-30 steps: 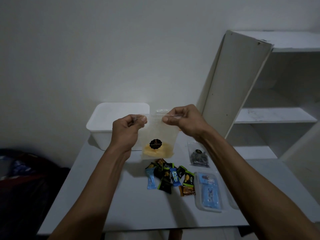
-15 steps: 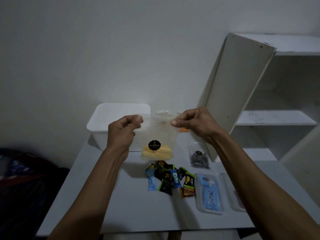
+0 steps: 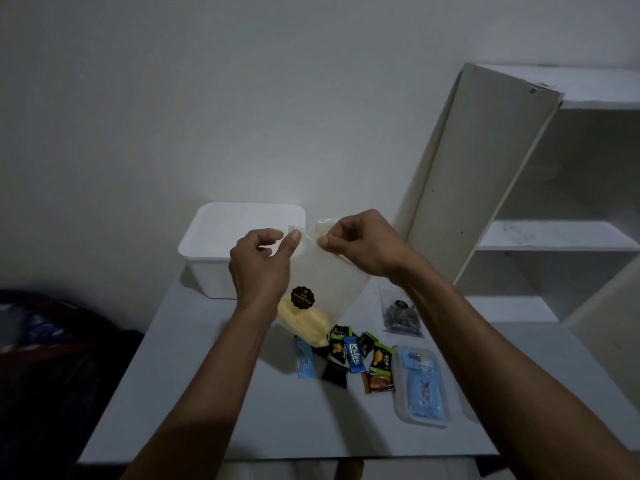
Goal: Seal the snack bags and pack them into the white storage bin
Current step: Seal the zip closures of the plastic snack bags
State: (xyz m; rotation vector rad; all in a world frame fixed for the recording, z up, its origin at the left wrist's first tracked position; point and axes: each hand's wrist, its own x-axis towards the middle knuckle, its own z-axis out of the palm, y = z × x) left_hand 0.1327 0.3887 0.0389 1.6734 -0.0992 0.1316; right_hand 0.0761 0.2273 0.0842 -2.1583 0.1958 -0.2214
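Blue and black wrappers (image 3: 349, 355) lie scattered nearest on the surface (image 3: 207, 393), a lidded clear box (image 3: 420, 386) just to their right, a small bag of dark snacks (image 3: 400, 313) a bit farther back. Above them hangs the clear bag (image 3: 329, 275), tilted, its yellow pieces slumped into the low corner under a black sticker. Both hands are on its top strip: the left hand (image 3: 259, 268) in a thumb-and-finger grip near the left end, the right hand (image 3: 360, 244) pinching the strip just beside it. Whether the seal is shut along its whole length, I cannot tell. That's the risk: a stretch of strip missed between the two pinches leaves a gap, and with the bag tipped like this the yellow pieces could slide out. A pinch off the track would only crease the plastic. Beyond, the bin (image 3: 221, 271) waits open against the wall, a second bag (image 3: 323, 225) peeking out behind the fingers.
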